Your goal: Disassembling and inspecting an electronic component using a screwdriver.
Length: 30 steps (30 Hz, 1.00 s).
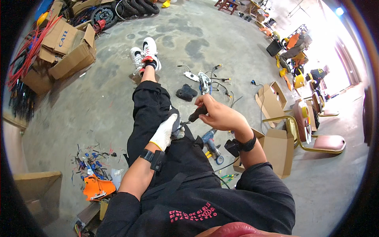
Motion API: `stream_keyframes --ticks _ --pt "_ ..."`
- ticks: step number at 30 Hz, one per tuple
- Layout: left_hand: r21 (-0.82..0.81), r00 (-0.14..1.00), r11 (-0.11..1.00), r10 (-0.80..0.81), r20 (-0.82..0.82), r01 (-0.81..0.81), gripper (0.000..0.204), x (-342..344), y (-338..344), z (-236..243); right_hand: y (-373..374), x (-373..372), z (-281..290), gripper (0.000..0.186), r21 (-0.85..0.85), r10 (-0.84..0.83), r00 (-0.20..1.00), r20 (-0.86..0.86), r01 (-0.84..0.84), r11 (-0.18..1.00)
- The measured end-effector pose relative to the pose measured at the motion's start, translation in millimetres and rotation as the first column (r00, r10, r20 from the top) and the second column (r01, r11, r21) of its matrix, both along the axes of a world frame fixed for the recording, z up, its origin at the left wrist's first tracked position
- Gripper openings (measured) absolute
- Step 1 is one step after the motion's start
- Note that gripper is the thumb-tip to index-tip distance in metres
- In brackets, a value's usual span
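I sit with my legs stretched out over a concrete floor. My left hand (166,132), in a white work glove, is closed around a small grey part (175,120) resting on my thigh. My bare right hand (219,114) grips the black handle of a screwdriver (196,114), whose shaft points down-left into the part. Both wrists carry black bands. Most of the part is hidden by the glove.
A blue power drill (211,144) lies by my right hip. Open cardboard boxes (276,148) stand right, more boxes (67,47) far left. A wiring harness (205,81) and black pad (185,93) lie ahead. An orange plastic piece (96,187) and wire scraps (92,160) lie left. A chair (316,138) stands right.
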<state>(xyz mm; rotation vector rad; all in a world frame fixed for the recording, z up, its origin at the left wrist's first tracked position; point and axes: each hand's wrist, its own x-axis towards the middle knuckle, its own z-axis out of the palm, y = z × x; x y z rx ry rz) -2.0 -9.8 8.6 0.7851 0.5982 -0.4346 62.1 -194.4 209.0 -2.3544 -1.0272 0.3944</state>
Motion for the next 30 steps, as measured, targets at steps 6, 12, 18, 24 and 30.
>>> stream_keyframes --ticks 6,12,18,24,30 --pt "-0.016 1.0 1.0 0.001 -0.005 -0.001 0.036 1 1 -5 8 5 -3 0.026 -0.058 -0.065 0.997 0.042 0.067 0.996" --pt "-0.067 0.999 0.997 0.049 -0.005 -0.049 0.034 2 0 -15 10 4 -15 0.028 -0.087 -0.071 0.956 0.285 0.099 0.991" --pt "-0.018 1.0 1.0 0.007 -0.004 -0.007 0.036 2 2 -16 23 2 -25 0.041 -0.32 -0.249 0.913 0.323 0.353 0.879" --pt "-0.024 0.999 1.0 -0.008 0.039 0.009 0.039 -2 3 -5 15 -14 -19 0.038 0.004 -0.17 0.954 0.248 0.175 0.985" --pt "-0.053 0.996 0.998 -0.013 0.093 0.017 0.037 -2 5 3 0 -36 2 0.031 0.124 0.041 0.978 0.204 -0.068 0.99"
